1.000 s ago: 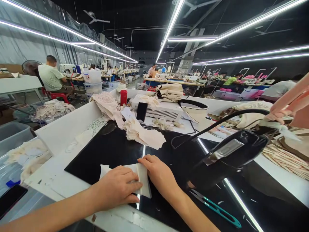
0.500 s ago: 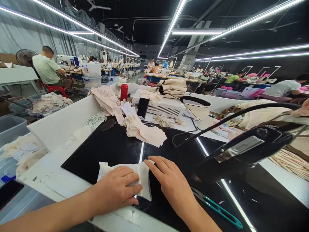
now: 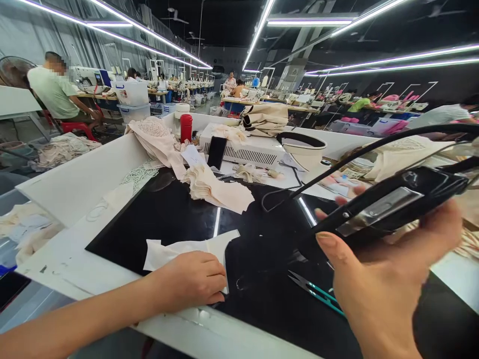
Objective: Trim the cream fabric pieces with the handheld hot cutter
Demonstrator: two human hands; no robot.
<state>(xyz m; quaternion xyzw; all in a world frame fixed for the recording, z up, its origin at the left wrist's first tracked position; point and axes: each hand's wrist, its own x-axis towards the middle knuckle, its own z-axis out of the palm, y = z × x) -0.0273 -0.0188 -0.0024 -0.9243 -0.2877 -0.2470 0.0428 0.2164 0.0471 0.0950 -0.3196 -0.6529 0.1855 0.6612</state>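
Note:
On the black board [image 3: 179, 209] lies a cream fabric piece [image 3: 164, 253]. My left hand [image 3: 194, 280] rests on its lower right part, fingers curled together against it. My right hand [image 3: 389, 269] is raised at the right beside a black handheld device [image 3: 396, 199] with a metal plate. Its thumb is on the near side and fingertips show beyond the device, so the hand is round it. Teal-handled thread snips [image 3: 318, 295] lie on the board between my hands.
Stacked cream fabric pieces [image 3: 217, 188], a phone [image 3: 217, 152], a red bottle [image 3: 186, 128] and a white vented box [image 3: 254, 149] stand farther back. A black cable [image 3: 348, 162] arcs at the right. A person [image 3: 56, 92] sits at far left.
My right hand has left the fabric, moved right and closed round the black device. My left hand has shifted slightly, its fingers now more curled. The view has shifted a little.

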